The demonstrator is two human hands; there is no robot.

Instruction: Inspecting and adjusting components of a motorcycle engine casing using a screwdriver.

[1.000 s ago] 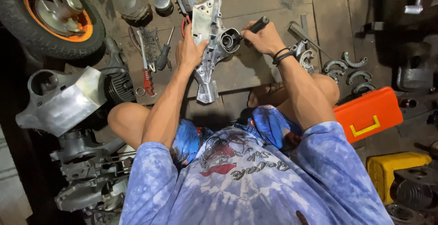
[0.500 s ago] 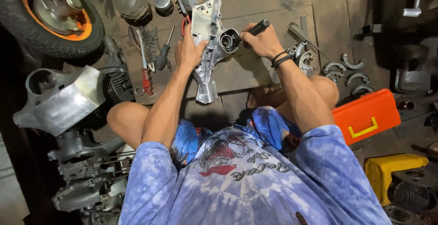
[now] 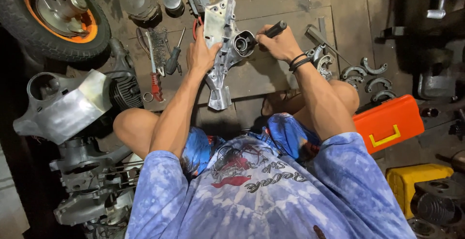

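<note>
A long silver metal engine casing [image 3: 219,40] lies on the wooden floor boards in front of me. My left hand [image 3: 202,53] presses on its left side and holds it steady. My right hand [image 3: 277,43] is closed around a black-handled tool [image 3: 274,29] whose tip points into the round black opening [image 3: 242,43] on the casing's right side. Dark bands circle my right wrist.
A wheel with an orange hub [image 3: 53,14] lies at top left. Screwdrivers and pliers [image 3: 162,57] lie left of the casing, round parts [image 3: 140,1] behind it. Curved metal shoes [image 3: 370,77], an orange toolbox [image 3: 390,123], a yellow box [image 3: 419,181], a grey cowl [image 3: 63,106] and engine parts [image 3: 89,181] surround me.
My view has shifted slightly. Both hands stay on the casing and tool, with the right hand's tool still at the round opening.
</note>
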